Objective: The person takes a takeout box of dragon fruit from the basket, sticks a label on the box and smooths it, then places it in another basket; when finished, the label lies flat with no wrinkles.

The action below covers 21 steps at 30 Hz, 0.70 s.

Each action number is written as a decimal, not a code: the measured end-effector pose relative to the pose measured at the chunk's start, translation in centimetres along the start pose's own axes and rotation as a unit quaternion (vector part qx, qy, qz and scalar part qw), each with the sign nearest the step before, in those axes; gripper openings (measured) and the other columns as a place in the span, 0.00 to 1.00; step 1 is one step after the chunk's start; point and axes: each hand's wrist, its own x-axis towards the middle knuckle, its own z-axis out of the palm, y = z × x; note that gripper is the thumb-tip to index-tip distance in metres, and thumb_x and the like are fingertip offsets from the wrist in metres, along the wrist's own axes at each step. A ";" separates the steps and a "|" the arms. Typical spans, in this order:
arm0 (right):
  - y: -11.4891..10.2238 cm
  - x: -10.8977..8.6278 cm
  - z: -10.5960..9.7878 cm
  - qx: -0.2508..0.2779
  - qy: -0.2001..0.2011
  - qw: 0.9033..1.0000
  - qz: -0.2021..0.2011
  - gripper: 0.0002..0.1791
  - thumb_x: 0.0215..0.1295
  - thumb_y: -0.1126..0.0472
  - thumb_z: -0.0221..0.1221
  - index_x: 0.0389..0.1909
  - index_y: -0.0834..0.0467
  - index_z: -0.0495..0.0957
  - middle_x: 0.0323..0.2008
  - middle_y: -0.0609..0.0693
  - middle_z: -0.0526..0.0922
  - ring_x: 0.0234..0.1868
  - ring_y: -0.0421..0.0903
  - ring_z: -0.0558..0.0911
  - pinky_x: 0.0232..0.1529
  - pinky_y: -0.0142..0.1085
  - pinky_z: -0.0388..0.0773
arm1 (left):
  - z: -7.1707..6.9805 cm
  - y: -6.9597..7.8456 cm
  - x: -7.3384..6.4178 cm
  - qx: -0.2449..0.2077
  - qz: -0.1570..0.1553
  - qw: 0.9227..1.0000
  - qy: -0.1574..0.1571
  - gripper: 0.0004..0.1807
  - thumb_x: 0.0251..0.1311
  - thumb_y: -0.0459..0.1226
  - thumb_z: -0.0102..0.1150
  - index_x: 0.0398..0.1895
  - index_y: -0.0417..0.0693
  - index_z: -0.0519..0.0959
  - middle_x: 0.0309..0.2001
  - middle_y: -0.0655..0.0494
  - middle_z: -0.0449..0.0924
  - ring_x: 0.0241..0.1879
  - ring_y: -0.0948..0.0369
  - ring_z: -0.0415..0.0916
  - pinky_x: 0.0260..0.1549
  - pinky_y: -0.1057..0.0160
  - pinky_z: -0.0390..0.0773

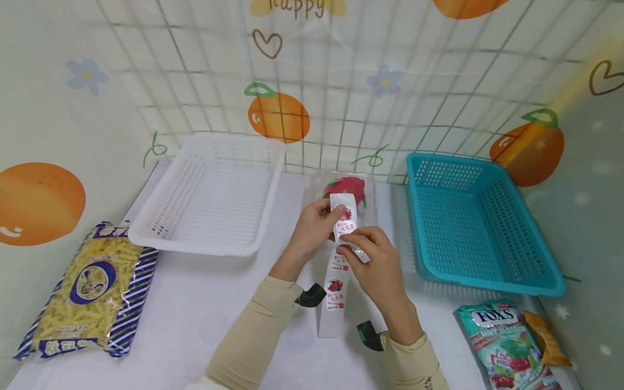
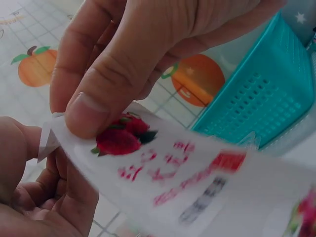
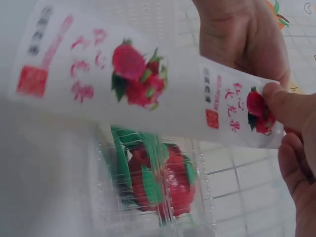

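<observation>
A long white strip of stickers (image 1: 336, 295), printed with red dragon fruit and writing, runs down the middle of the table between both hands. My left hand (image 1: 312, 226) pinches its upper end, thumb on top of the printed fruit. Just below, the fingertips of my right hand (image 1: 379, 265) pinch the strip at its right edge. The lower part of the strip hangs toward me. Behind the hands stands a clear plastic box (image 1: 368, 214) holding a red dragon fruit (image 1: 352, 186) with green tips. The strip and hands partly cover the box, as the right wrist view also shows.
A white basket (image 1: 265, 216) stands at back left, a teal basket (image 1: 492, 284) at back right. A bag of pasta (image 1: 90, 292) lies front left. At front right are a FOX'S candy bag (image 1: 507, 346) and a small orange packet (image 1: 545, 338). A patterned curtain (image 1: 341, 108) borders the back.
</observation>
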 end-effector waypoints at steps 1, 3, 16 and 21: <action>0.0 0.0 0.1 0.001 0.005 1.000 -0.004 0.15 0.49 0.65 0.78 0.40 0.59 0.90 0.40 0.53 0.83 0.45 0.48 0.82 0.39 0.35 0.86 | 0.0 0.0 0.0 -0.003 -0.001 1.000 -0.002 0.15 0.72 0.40 0.58 0.49 0.34 0.80 0.29 0.58 0.76 0.23 0.65 0.73 0.21 0.68 0.76; 0.1 0.0 0.2 -0.001 0.016 1.000 -0.013 0.14 0.48 0.65 0.78 0.38 0.59 0.90 0.39 0.52 0.83 0.44 0.48 0.82 0.39 0.33 0.85 | 0.0 -0.1 0.0 -0.007 -0.005 1.000 -0.004 0.15 0.73 0.39 0.58 0.50 0.34 0.80 0.28 0.58 0.76 0.24 0.65 0.74 0.21 0.68 0.76; 0.3 -0.4 0.7 -0.006 0.049 0.997 -0.055 0.11 0.46 0.66 0.79 0.31 0.61 0.89 0.35 0.52 0.84 0.39 0.48 0.81 0.40 0.32 0.82 | 0.1 0.0 0.0 -0.016 -0.034 0.999 0.025 0.21 0.73 0.40 0.57 0.59 0.32 0.78 0.37 0.51 0.82 0.31 0.65 0.79 0.28 0.71 0.79; 0.4 -0.4 0.7 0.000 0.052 0.997 -0.051 0.13 0.48 0.67 0.78 0.36 0.62 0.88 0.37 0.54 0.83 0.42 0.50 0.82 0.44 0.30 0.83 | 0.0 0.2 -0.1 -0.025 -0.038 0.999 0.025 0.19 0.73 0.39 0.57 0.57 0.31 0.78 0.34 0.53 0.81 0.29 0.65 0.79 0.26 0.71 0.79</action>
